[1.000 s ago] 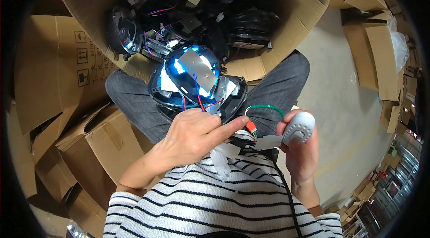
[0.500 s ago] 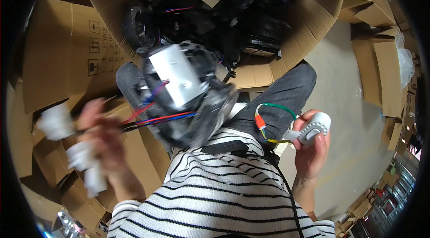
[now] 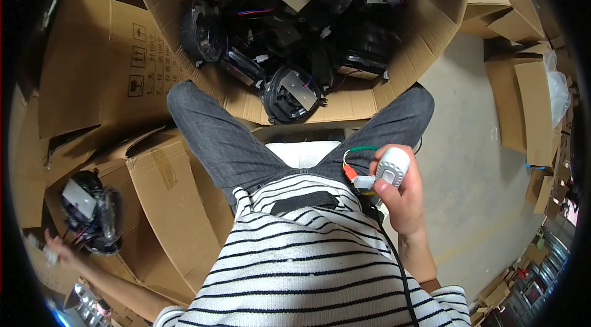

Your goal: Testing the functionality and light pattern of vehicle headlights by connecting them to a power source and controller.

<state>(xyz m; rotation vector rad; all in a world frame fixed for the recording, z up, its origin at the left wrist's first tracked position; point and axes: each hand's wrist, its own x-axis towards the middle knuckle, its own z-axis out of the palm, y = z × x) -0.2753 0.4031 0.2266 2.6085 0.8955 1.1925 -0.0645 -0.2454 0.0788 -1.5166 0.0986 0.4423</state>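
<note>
My right hand (image 3: 403, 194) grips white oval switch (image 3: 392, 167), wires and connector (image 3: 360, 178) trailing, over lap. My left hand (image 3: 54, 248) far out left, blurred, grip unclear, beside black round unit (image 3: 92, 211) above small carton (image 3: 166, 204). Big box (image 3: 406, 62) ahead holds more units.

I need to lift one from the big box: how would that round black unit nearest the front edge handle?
The black unit is probably rigid, its housing looking like hard plastic. Being round, it may roll if tipped on edge. Its loose wires could snag on neighbours in the box.
</note>
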